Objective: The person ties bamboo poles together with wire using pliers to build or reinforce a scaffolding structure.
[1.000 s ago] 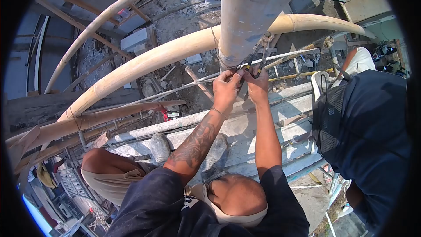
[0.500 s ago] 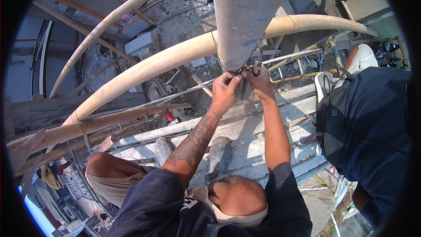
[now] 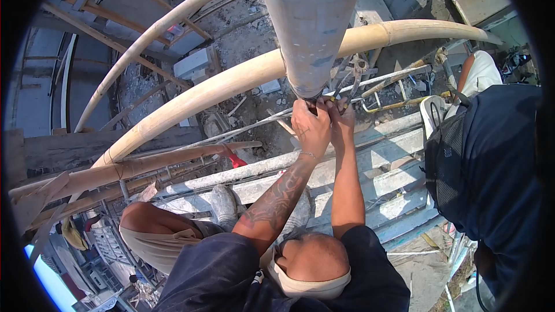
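My left hand (image 3: 312, 129) is closed at the foot of a thick grey pole (image 3: 306, 29), its fingertips pinched beside the dark band there; what they grip is too small to make out. Close against it, my right hand (image 3: 342, 122) is wrapped round pincers (image 3: 358, 69) with dark, yellow-marked handles. Their rounded metal head points up and away, to the right of the pole. A curved bamboo pole (image 3: 225, 84) passes behind the grey one, near the place where my hands are.
Beneath my feet are whitish, dirty planks (image 3: 381, 179). A person in dark clothing (image 3: 503, 167) with a black mesh bag (image 3: 448, 167) is close at right. A bamboo rail (image 3: 144, 164) and a red object (image 3: 236, 160) lie to the left. Rubble covers the ground below.
My left hand has shifted right and turned, now closer to my right hand. The pincers have swung from hanging downward to pointing up. The view has tilted slightly.
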### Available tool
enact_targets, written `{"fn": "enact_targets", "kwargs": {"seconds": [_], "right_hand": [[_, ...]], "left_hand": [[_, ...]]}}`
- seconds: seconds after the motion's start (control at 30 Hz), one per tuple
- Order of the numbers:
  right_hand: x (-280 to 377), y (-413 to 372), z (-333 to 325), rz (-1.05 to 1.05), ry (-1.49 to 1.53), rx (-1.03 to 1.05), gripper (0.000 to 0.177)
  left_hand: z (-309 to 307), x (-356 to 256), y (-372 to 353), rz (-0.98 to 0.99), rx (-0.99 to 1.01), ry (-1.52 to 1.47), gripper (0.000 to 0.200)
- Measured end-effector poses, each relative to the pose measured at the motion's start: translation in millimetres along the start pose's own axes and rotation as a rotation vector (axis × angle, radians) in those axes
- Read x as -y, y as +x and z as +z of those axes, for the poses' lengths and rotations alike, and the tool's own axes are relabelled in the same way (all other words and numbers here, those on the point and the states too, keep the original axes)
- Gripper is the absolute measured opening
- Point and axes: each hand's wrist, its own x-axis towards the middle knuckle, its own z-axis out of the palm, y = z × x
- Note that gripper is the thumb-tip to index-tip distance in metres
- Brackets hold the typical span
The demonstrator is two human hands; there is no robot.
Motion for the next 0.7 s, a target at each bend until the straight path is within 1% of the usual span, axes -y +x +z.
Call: {"fn": "enact_targets", "kwargs": {"seconds": [0.03,0.07,0.1,0.13,0.17,0.2,0.23,0.27,0.33,0.37,0.43,0.47,0.57,0.7], "right_hand": [[2.0,-8.8,-3.5,-0.051,-0.062,-0.051,0.019],[3.5,-17.2,-25.1,-0.075,-0.594,-0.073,0.012],[-0.7,-32.9,-39.4,-0.054,-0.637,-0.03,0.01],[8.6,-48.8,-40.5,-0.034,-0.678,0.015,0.01],[19.2,-61.4,-40.2,-0.036,-0.68,0.009,0.01],[31.3,-75.8,-40.7,-0.04,-0.78,0.095,0.01],[39.9,-83.9,-42.0,-0.044,-0.877,0.179,0.012],[45.1,-83.7,-45.7,-0.043,-0.876,0.164,0.012],[54.8,-83.3,-57.1,-0.007,-0.96,0.309,0.022],[59.6,-81.2,-59.7,-0.006,-0.956,0.29,0.022],[70.0,-71.9,-59.9,0.086,-0.921,0.428,0.028],[79.8,-68.9,-55.8,0.178,-0.893,0.46,0.03],[65.6,-64.5,-68.2,0.148,-0.796,0.458,0.032],[72.7,-57.4,-64.7,0.17,-0.798,0.525,0.029]], "left_hand": [[1.5,-0.3,-2.0,-0.009,-0.013,-0.011,0.019],[3.2,-0.2,-2.9,0.001,-0.033,-0.009,0.019],[4.7,-0.7,-3.9,0.001,-0.025,-0.012,0.019],[6.1,-1.3,-3.8,-0.016,-0.041,-0.009,0.02],[7.2,-1.8,-3.1,-0.031,-0.058,-0.007,0.02],[4.1,-2.9,-4.2,0.027,-0.075,-0.032,0.022],[1.1,-2.4,-3.8,-0.004,-0.056,-0.054,0.024],[0.4,-0.6,-1.0,-0.015,-0.05,-0.084,0.029],[0.7,6.2,0.7,-0.009,-0.04,-0.133,0.038],[1.0,8.3,-0.9,-0.003,-0.023,-0.132,0.038],[1.2,10.0,0.4,-0.173,0.042,-0.224,0.039],[0.2,11.1,1.4,-0.131,0.047,-0.15,0.038],[-3.6,9.0,1.3,-0.172,0.104,-0.203,0.034],[-6.8,12.4,2.1,-0.153,0.139,-0.266,0.029]]}}
